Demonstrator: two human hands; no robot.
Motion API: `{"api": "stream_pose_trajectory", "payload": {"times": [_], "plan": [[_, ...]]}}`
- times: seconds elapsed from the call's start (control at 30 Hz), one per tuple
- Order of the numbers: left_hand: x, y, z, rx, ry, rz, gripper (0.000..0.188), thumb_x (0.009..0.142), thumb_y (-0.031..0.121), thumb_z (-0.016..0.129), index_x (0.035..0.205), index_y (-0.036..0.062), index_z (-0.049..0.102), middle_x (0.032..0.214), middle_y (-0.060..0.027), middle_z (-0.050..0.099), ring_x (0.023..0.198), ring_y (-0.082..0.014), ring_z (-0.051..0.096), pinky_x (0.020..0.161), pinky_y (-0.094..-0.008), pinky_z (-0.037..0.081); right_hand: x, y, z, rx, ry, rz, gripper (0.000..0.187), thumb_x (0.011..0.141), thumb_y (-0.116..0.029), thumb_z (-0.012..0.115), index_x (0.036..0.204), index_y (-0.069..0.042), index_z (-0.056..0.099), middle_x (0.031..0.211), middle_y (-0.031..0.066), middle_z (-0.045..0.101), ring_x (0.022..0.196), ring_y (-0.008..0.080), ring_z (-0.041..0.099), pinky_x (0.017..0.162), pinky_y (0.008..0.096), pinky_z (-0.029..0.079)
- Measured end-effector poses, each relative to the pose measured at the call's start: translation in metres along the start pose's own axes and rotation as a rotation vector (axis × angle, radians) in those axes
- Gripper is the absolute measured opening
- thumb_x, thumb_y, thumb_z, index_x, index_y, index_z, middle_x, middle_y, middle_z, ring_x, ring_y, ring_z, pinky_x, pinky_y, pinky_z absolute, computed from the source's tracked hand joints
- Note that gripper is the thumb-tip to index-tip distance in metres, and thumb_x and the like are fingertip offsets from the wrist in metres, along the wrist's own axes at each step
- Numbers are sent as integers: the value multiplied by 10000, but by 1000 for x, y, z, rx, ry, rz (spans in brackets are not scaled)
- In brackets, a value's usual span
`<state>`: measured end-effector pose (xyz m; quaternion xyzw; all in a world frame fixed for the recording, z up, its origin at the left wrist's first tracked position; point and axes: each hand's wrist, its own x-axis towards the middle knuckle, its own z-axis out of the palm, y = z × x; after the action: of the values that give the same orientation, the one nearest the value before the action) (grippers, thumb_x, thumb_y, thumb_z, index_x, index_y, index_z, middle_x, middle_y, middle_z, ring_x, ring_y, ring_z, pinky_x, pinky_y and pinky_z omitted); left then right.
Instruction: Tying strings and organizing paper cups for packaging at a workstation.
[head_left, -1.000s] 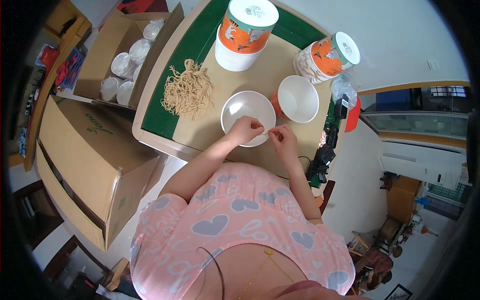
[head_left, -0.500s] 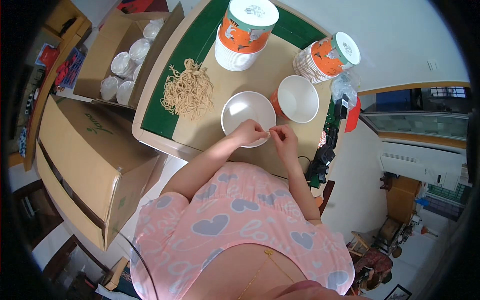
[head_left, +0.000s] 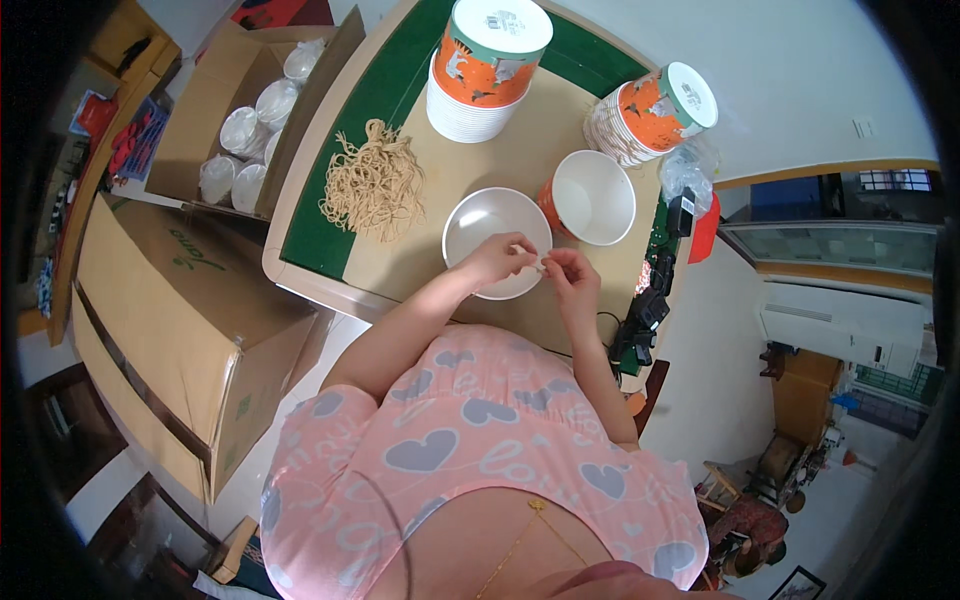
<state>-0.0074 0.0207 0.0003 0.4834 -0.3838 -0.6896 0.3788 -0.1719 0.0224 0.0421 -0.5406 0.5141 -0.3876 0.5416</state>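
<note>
Fingers (head_left: 563,262): drawn in on both hands, tips nearly meeting; the right thumb and forefinger pinch a pale bit (head_left: 540,266), too small to make out; whether the left tips grip it too, I cannot tell
Left hand (head_left: 495,258): over the bowl, back of the hand up, thumb and forefinger bent toward the right hand
Right hand (head_left: 572,277): just off the bowl's right edge, turned in to face the left
Pale bit: between the two hands, above the bowl's near right rim
Bowl (head_left: 478,222): white inside, mouth up, on the tan board (head_left: 405,270); its near part is partly hidden by the left hand
Tub (head_left: 597,203): white inside, orange outside, mouth up; just beyond the bowl to the right
String (head_left: 373,185): a loose tan heap left of the bowl, partly on the board, partly on the green tabletop (head_left: 318,225)
Tall stack (head_left: 485,80): nested orange tubs, bottoms up, at the far side
Short stack (head_left: 640,115): same kind, farther right, leaning in this view; a clear bag (head_left: 690,172) just beside it
Open box (head_left: 190,150): left of the table; wrapped white cups (head_left: 243,130) inside
Carton (head_left: 180,300): large, brown, nearer than the open box
</note>
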Motion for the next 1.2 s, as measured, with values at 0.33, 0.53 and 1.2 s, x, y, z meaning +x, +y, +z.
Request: {"api": "stream_pose_trajectory", "payload": {"times": [0.33,0.53,1.2], "plan": [[-1,8,4,210,-52,185,131,796,131,672,822,2,682,761,-62,667,710,-102,587,694,-258,473,5,-23,-6,197,190,60,209,839,2,597,1042,-6,547,866,24,619,811,93,580,722,216,443],[-5,13,0,240,-25,202,123,796,129,673,811,7,682,743,-63,667,697,-104,585,686,-257,472,18,-50,-19,-529,-104,-430,290,771,15,623,1046,-57,564,882,22,615,795,171,570,709,265,449],[-3,13,0,294,-5,197,125,769,136,681,781,12,677,702,-56,654,647,-98,561,632,-253,459,33,-63,-36,-797,-435,-396,81,808,-77,600,881,-47,584,846,117,572,833,292,568,683,361,455]]}}
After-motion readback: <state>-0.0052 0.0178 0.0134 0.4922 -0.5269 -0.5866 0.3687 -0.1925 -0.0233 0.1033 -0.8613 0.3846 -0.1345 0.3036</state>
